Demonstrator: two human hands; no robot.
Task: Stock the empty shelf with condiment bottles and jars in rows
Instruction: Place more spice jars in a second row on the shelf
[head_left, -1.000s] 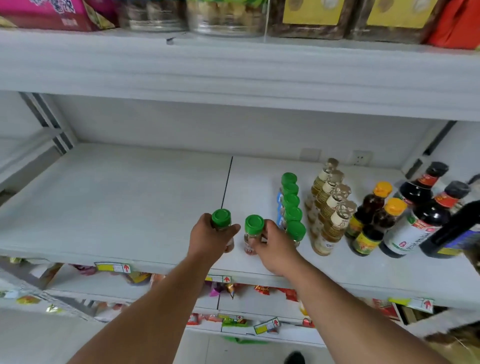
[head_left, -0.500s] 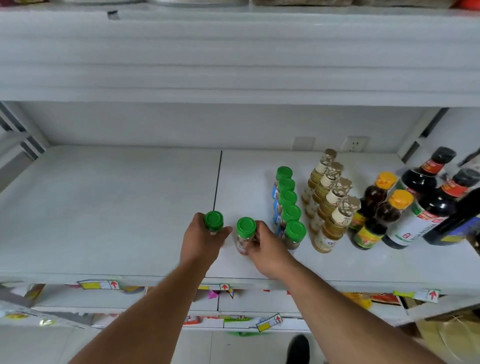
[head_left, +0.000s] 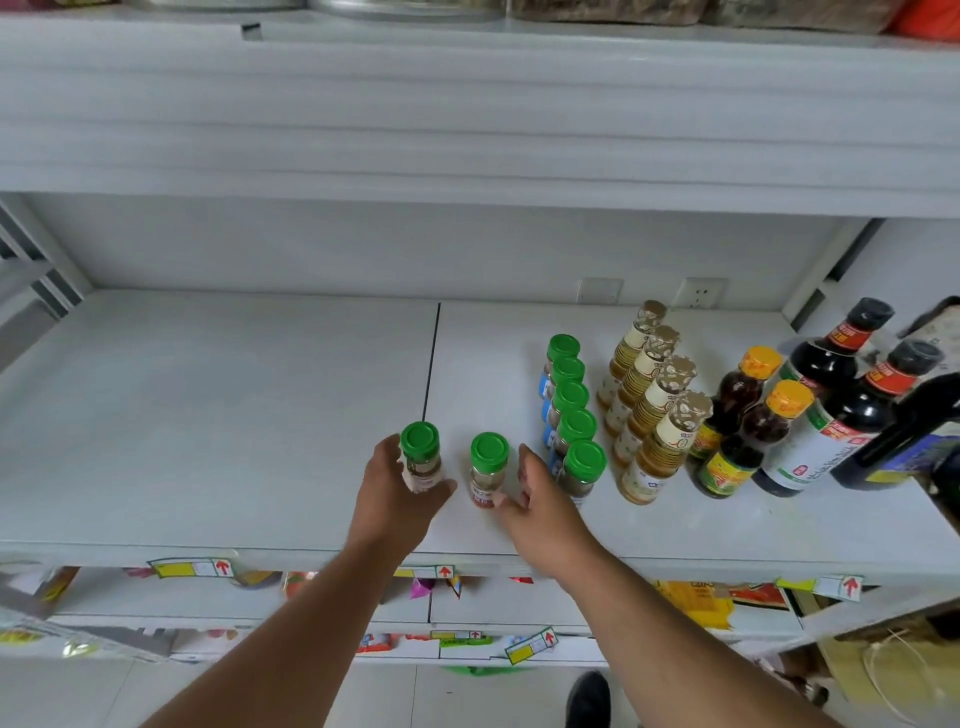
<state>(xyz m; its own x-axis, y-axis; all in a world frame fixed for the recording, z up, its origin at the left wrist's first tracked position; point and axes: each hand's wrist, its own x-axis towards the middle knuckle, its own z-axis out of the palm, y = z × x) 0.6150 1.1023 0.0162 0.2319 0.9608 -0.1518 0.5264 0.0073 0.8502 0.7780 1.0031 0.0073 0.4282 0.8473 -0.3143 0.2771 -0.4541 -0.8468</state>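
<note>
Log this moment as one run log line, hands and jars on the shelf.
left hand: grips green-capped jar | right hand: open beside second jar, standing on shelf | row of green-capped jars: right of it

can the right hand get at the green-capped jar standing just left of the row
Probably yes: the right hand is open right beside that green-capped jar, fingers nearly at its label, nothing between them. The left hand holds a different jar.

Left hand (head_left: 387, 493) grips one green-capped jar (head_left: 422, 457); right hand (head_left: 540, 499) beside another jar (head_left: 487, 470).
</note>
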